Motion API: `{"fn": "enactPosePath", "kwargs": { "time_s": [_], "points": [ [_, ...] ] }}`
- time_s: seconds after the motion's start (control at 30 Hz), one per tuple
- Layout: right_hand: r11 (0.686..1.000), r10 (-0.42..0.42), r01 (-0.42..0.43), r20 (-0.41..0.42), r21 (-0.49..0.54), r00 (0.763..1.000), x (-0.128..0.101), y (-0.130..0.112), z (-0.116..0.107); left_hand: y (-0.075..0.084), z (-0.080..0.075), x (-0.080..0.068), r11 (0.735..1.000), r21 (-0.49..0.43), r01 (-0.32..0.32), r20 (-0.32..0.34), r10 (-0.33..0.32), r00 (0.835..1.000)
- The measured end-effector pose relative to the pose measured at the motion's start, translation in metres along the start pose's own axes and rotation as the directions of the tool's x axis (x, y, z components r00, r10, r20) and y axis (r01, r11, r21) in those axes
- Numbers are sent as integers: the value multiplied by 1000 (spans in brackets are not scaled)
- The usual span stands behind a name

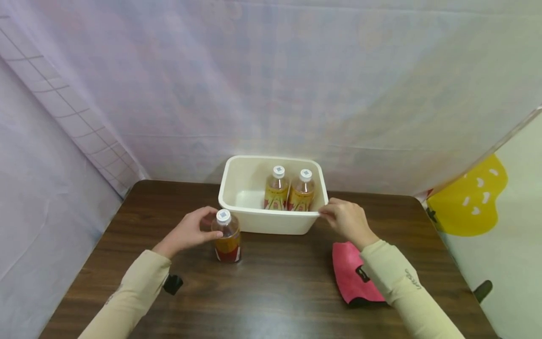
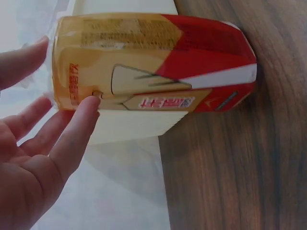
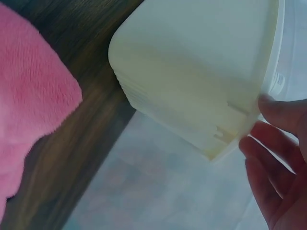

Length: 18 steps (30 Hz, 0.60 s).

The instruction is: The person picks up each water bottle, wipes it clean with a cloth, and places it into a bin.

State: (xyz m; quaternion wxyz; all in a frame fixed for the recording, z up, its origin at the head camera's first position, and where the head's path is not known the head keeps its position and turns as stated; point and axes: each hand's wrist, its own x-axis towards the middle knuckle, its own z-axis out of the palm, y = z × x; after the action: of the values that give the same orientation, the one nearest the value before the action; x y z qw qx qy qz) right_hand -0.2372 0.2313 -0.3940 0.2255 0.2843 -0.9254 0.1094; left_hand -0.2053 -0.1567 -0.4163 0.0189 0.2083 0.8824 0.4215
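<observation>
A: In the head view, what does the left hand [image 1: 196, 230] have?

B: It grips a bottle [image 1: 228, 245] near the top, thumb on the side towards the person. The bottle is upright; whether its base touches the table [image 1: 275, 296] I can't tell.

A: And the right hand [image 1: 347, 221]?

B: It pinches the rim of a white box [image 1: 264, 222], at the corner nearest it. Inside, on that hand's side, stand a second bottle [image 1: 276, 197] and a third bottle [image 1: 300, 198]. A pink cloth [image 1: 349, 270] lies below the right wrist.

A: The left wrist view?

B: Thumb and fingers around the bottle's upper end, one fingertip on the yellow-and-red label [image 2: 129, 48]; the box is behind.

A: Right wrist?

B: Thumb and fingertips on the box's rim, the cloth well apart from them.
</observation>
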Motion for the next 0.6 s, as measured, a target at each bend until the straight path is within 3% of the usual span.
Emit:
{"fn": "enactPosePath", "kwargs": {
  "time_s": [0.23,0.37,0.6],
  "points": [
    [997,-27,17,135,77,991,0,-2,-13,2,-2,1,1000,15,18,15,-18,1000],
    [986,-27,2,151,165,988,-5,2,-20,2,-3,1,1000,11,29,22,-29,999],
    [987,76,-104,220,119,973,-35,10,-38,2,-2,0,999,-4,37,28,-36,999]
  ]
}}
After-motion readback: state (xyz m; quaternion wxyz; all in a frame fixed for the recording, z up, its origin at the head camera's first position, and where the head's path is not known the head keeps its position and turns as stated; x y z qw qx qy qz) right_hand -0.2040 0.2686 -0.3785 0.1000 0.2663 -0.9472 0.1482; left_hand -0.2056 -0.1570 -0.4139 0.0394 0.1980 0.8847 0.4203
